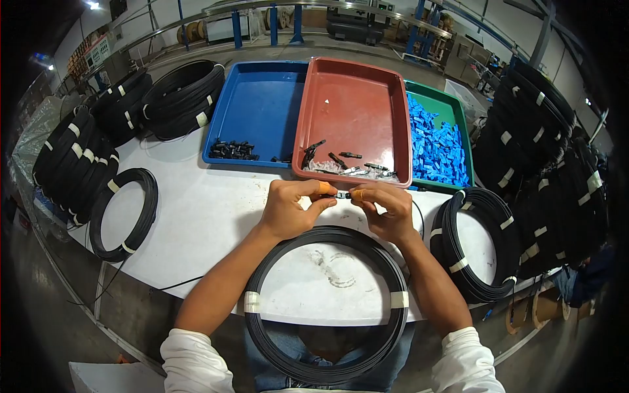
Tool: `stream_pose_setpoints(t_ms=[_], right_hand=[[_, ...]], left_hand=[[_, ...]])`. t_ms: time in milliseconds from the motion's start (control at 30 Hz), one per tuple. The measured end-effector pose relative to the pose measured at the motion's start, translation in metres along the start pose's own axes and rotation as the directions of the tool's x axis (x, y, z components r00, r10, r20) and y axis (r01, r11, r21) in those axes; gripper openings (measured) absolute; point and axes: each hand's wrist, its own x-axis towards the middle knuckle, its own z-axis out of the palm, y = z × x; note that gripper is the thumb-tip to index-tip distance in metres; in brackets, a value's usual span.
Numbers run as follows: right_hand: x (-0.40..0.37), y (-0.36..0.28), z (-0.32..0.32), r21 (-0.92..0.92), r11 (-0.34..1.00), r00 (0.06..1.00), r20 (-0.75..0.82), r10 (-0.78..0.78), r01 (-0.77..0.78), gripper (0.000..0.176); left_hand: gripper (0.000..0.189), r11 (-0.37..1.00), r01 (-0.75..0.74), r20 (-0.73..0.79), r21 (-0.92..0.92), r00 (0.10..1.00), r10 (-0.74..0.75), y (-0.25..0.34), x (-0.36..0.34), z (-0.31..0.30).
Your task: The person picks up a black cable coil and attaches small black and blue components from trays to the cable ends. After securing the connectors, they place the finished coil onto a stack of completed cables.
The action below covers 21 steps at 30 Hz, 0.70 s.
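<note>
Both hands meet in front of the red tray, fingertips pinched on a small black-and-whitish cable connector point(342, 194). My left hand point(288, 206) grips its left end and my right hand point(388, 211) its right end; fingers cover most of both ends. Orange tape wraps a finger on each hand. A thin black cable point(420, 219) shows just right of my right hand. Below my hands lies a black cable coil point(327, 234) with white tape bands, overhanging the table's front edge above my lap.
Beyond my hands stand a blue tray point(262, 98) with black parts, a red tray point(354, 105) with black and clear pieces, and a green tray point(429, 90) of blue connectors point(436, 144). Cable coils lie left point(98, 216) and right point(445, 242), with tall stacks point(75, 164) behind.
</note>
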Motion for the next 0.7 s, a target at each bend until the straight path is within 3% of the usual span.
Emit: stream_pose_setpoints(t_ms=[167,333,433,700], right_hand=[[-0.0021,-0.0001,-0.0010,0.019,1.000,1.000,0.025,0.000,0.000,0.023],[-0.0038,-0.0002,0.0011,0.044,0.999,0.999,0.036,0.011,-0.013,0.024],[-0.0053,-0.0027,0.0001,0.086,0.994,0.992,0.103,0.066,-0.075,0.022],[-0.0071,-0.0051,0.0035,0.090,0.990,0.993,0.048,0.107,-0.111,0.021]], left_hand=[[0.019,0.999,0.014,0.029,-0.039,0.999,-0.013,-0.0016,-0.0010,0.0019],[0.013,0.990,-0.138,0.051,-0.023,0.989,0.139,-0.0060,-0.0016,0.0027],[0.011,0.998,-0.061,0.131,-0.026,0.989,0.064,-0.0031,-0.0007,-0.0036],[0.012,0.991,0.016,0.041,-0.132,0.999,-0.011,-0.0036,-0.0007,0.0010]])
